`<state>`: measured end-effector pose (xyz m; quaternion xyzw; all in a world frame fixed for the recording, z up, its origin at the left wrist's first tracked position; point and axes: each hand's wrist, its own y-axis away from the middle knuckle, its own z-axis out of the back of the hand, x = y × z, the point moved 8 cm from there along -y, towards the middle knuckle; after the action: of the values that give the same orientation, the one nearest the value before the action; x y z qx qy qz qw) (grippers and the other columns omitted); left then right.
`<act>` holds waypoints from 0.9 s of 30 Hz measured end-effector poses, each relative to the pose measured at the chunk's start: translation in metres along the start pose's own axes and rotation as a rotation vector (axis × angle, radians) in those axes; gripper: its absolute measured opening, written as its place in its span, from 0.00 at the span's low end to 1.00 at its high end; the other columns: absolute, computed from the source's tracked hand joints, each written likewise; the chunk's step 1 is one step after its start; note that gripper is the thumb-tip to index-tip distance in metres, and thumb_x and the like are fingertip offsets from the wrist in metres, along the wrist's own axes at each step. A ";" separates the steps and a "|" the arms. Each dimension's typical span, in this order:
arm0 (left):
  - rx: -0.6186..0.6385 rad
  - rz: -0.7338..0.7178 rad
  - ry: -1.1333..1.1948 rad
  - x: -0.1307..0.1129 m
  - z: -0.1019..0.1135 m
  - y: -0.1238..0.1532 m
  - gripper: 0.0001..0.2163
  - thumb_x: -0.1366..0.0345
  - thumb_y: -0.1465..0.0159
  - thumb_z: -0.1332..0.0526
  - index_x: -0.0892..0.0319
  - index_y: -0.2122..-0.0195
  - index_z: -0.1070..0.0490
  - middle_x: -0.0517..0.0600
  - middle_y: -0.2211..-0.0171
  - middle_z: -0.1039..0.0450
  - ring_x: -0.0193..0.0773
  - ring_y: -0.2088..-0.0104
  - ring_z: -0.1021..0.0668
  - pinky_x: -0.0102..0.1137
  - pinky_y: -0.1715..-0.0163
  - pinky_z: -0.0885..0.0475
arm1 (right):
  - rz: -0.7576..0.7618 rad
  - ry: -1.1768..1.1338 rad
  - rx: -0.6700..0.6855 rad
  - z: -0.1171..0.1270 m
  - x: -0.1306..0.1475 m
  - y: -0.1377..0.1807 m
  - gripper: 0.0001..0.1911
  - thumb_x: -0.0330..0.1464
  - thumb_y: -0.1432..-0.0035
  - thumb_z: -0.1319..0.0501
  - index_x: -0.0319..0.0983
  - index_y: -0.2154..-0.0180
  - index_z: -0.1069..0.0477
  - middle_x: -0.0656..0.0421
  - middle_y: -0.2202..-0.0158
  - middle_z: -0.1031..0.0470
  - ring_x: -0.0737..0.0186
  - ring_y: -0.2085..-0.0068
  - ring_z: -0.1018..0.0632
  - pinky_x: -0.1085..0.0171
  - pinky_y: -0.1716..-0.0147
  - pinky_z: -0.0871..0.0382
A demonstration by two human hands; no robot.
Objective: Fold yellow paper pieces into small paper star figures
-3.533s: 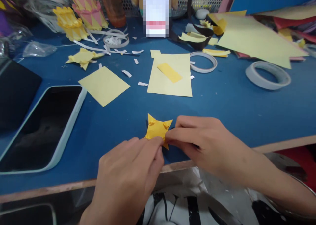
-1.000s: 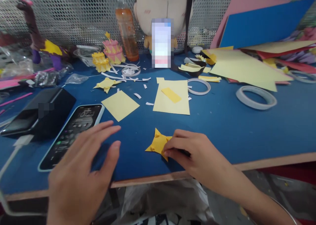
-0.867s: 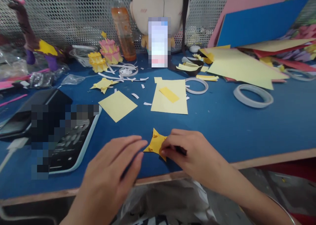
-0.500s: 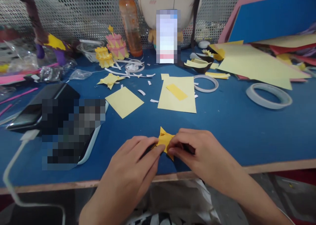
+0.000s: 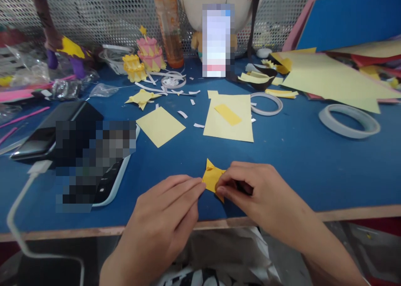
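A small folded star of orange-yellow paper (image 5: 212, 178) lies on the blue table (image 5: 297, 152) near its front edge. My right hand (image 5: 250, 192) pinches the star's right side with curled fingers and covers that part. From the left, my left hand (image 5: 166, 210) comes in with its fingers held together, the tips touching the star's left point.
A phone (image 5: 106, 181) and a black device (image 5: 50, 131) lie left. Pale yellow sheets (image 5: 160, 126) (image 5: 228, 118) sit behind the star, with tape rolls (image 5: 266, 103) (image 5: 348, 121), paper scraps, folded paper models (image 5: 144, 60), an orange bottle (image 5: 169, 29) and stacked coloured paper (image 5: 328, 75).
One second ago my left hand hovered open by the phone; it has since come right to the star and closed its fingers on the left point. My right hand stayed on the star.
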<state>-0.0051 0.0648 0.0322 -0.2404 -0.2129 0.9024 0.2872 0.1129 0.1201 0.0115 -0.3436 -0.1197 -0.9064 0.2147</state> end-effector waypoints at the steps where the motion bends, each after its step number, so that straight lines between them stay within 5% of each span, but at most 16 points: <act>1: 0.002 0.002 0.006 0.000 -0.001 -0.001 0.09 0.74 0.35 0.45 0.63 0.57 0.28 0.50 0.60 0.22 0.35 0.56 0.23 0.30 0.52 0.29 | -0.003 0.002 0.002 0.000 0.000 0.000 0.08 0.25 0.43 0.40 0.39 0.74 0.27 0.64 0.74 0.27 0.71 0.76 0.31 0.69 0.76 0.43; 27: 0.002 0.017 -0.003 0.002 -0.004 -0.003 0.09 0.73 0.34 0.46 0.63 0.59 0.27 0.50 0.61 0.22 0.36 0.58 0.23 0.32 0.53 0.30 | 0.009 -0.035 -0.099 0.006 0.001 0.006 0.06 0.26 0.43 0.40 0.39 0.71 0.29 0.64 0.74 0.27 0.71 0.76 0.32 0.70 0.77 0.42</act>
<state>-0.0034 0.0690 0.0300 -0.2406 -0.2104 0.9054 0.2796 0.1190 0.1164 0.0171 -0.3703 -0.0766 -0.9040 0.1995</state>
